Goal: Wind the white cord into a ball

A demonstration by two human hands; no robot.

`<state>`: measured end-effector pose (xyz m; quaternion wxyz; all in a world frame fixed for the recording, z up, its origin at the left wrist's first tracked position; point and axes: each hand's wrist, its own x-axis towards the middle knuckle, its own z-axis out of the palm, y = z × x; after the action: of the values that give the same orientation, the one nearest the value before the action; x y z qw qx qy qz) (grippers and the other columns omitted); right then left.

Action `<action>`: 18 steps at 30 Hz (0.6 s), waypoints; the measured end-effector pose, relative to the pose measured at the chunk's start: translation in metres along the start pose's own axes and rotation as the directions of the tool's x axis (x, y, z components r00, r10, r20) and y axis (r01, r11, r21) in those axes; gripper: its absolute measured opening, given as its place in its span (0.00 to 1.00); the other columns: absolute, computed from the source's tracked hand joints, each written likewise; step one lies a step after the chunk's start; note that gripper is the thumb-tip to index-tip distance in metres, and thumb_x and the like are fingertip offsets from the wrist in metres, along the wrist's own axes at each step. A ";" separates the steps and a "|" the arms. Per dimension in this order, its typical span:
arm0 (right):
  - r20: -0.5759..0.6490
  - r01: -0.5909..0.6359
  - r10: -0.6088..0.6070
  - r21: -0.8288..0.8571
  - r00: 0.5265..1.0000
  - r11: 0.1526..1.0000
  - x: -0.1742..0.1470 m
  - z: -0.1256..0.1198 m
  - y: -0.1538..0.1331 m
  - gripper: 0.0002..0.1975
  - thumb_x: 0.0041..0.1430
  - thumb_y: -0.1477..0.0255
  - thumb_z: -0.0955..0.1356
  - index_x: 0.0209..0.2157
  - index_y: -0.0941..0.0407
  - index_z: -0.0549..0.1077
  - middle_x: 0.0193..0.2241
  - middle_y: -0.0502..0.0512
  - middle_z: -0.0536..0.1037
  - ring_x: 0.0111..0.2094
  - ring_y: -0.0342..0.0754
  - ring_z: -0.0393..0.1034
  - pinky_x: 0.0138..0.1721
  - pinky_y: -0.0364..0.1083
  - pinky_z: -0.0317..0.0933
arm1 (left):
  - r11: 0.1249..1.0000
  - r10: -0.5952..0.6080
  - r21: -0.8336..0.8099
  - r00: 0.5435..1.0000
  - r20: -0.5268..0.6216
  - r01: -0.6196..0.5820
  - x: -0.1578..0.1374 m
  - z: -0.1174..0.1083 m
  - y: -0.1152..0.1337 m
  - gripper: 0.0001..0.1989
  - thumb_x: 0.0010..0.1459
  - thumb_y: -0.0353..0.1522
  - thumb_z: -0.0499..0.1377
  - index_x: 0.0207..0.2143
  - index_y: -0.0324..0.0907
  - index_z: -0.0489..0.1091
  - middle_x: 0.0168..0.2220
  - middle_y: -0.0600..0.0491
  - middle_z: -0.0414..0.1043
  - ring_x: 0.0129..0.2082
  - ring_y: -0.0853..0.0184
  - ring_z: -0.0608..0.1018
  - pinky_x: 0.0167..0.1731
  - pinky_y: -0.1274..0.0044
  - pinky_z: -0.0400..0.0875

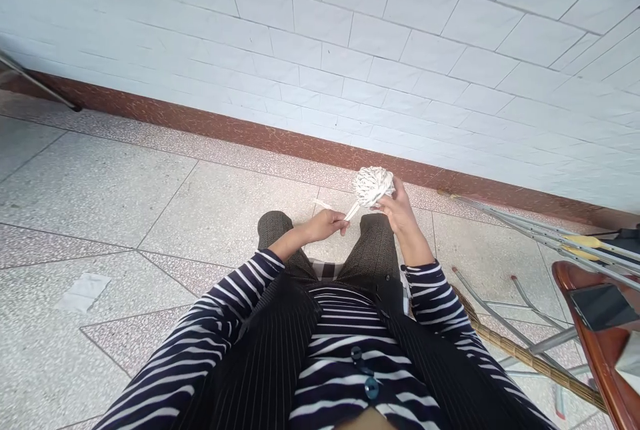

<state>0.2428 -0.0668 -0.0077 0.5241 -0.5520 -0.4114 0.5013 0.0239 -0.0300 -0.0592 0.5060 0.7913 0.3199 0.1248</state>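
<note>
In the head view my right hand (399,209) holds a round white bundle of looped, twisted strips (373,186), with its fingers wrapped around the right and lower side. Two flat cream strips (352,211) run down and left from the bundle. My left hand (327,225) pinches these strips between thumb and fingers. A loose pale end (323,204) sticks out just above the left hand. Both hands are over my knees, the right one slightly higher in the picture. The bundle's underside is hidden by the right hand.
Ahead stands a white tiled wall (320,37) with a red-brown skirting (240,129). Crutches (530,223) lean at the right, near a brown wooden chair (565,277) bearing a dark phone or tablet (603,307). A pale paper sheet (86,291) lies on the speckled floor at left.
</note>
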 end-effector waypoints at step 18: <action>0.522 -0.447 0.289 0.204 0.802 0.871 -0.028 0.008 0.061 0.32 0.34 0.74 0.73 0.48 0.53 0.77 0.44 0.56 0.82 0.43 0.55 0.75 0.39 0.49 0.70 | 0.993 0.112 0.063 0.983 -0.149 -0.104 0.004 -0.031 -0.013 0.16 0.64 0.39 0.54 0.33 0.38 0.77 0.32 0.50 0.79 0.36 0.64 0.79 0.43 0.74 0.71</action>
<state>0.2260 -0.0998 -0.0647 0.3794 -0.3902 -0.3247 0.7735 0.0061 -0.0018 -0.0570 0.4507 0.8092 0.3173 0.2032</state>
